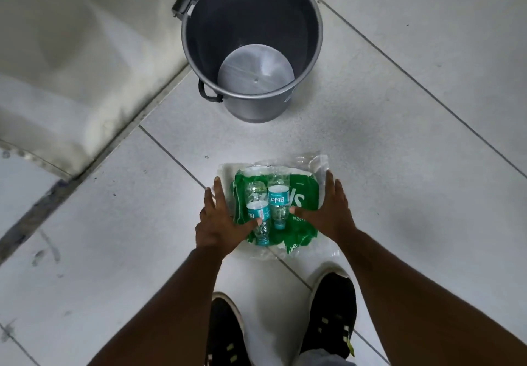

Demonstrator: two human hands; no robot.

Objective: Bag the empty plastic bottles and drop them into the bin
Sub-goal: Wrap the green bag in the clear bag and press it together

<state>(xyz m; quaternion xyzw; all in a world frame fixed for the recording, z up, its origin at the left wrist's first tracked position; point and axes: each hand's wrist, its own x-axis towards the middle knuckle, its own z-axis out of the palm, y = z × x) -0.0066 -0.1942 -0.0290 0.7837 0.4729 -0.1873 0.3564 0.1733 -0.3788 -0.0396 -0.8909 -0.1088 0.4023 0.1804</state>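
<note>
Tiled floor [399,109]. Grey bin [252,43] upright, empty, well beyond the bag. Clear-and-green plastic bag [299,194] flat on floor, two bottles [278,200] side by side in it. Left hand [218,217] and right hand [328,209] spread wide, flanking the bottles, palms down on the bag.

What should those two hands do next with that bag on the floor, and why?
Probably close both hands on the bag's edges: left hand and right hand lie flat on either side of it, the two bottles lie on it, and the bin is empty.
</note>
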